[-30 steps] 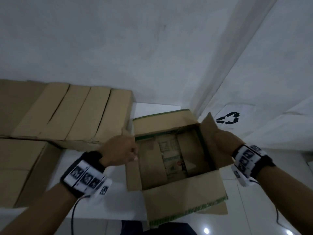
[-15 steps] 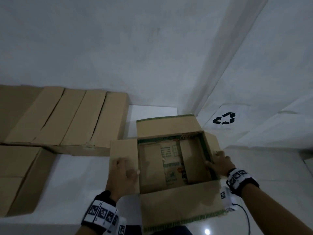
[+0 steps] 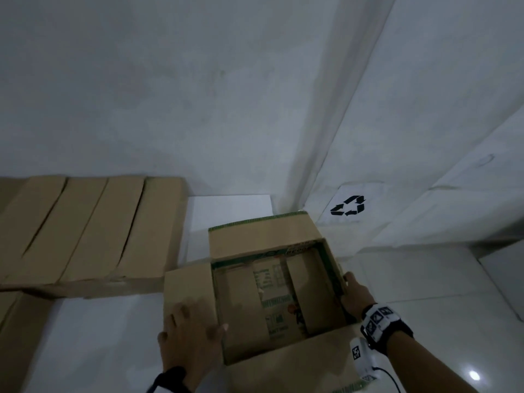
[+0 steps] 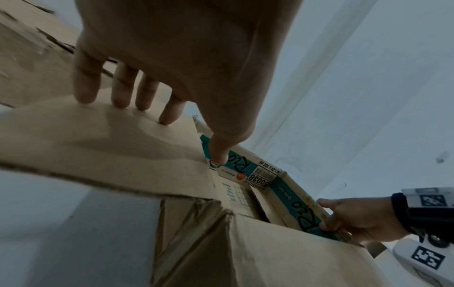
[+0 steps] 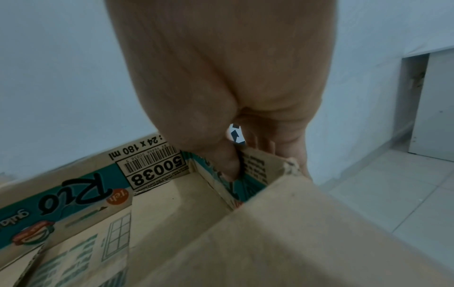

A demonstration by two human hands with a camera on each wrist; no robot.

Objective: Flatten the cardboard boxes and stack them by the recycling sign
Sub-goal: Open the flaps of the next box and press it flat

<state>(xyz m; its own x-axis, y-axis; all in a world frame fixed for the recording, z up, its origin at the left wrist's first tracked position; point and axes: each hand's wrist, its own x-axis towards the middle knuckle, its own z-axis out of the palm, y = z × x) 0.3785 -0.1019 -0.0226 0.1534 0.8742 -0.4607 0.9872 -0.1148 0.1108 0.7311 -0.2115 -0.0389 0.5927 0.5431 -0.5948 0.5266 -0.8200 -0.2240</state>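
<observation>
An open brown cardboard box (image 3: 272, 302) with green-printed inner walls stands on the white floor, its flaps spread outward. My left hand (image 3: 190, 338) lies flat with straight fingers on the box's left flap (image 4: 98, 136), pressing it down. My right hand (image 3: 355, 293) grips the box's right wall (image 5: 255, 169), thumb inside and fingers outside. The recycling sign (image 3: 348, 206) is a white sheet with black arrows on the wall just beyond the box.
Flattened brown cardboard (image 3: 90, 231) leans along the wall at the left, with another brown box (image 3: 17, 336) in front of it. White walls meet at a corner (image 3: 286, 205) behind the box. White tiled floor (image 3: 425, 279) spreads to the right.
The box has come down onto the floor and its side flaps have folded outward. My left hand moved from the flap's edge to lie flat on it; my right hand slid down onto the right wall.
</observation>
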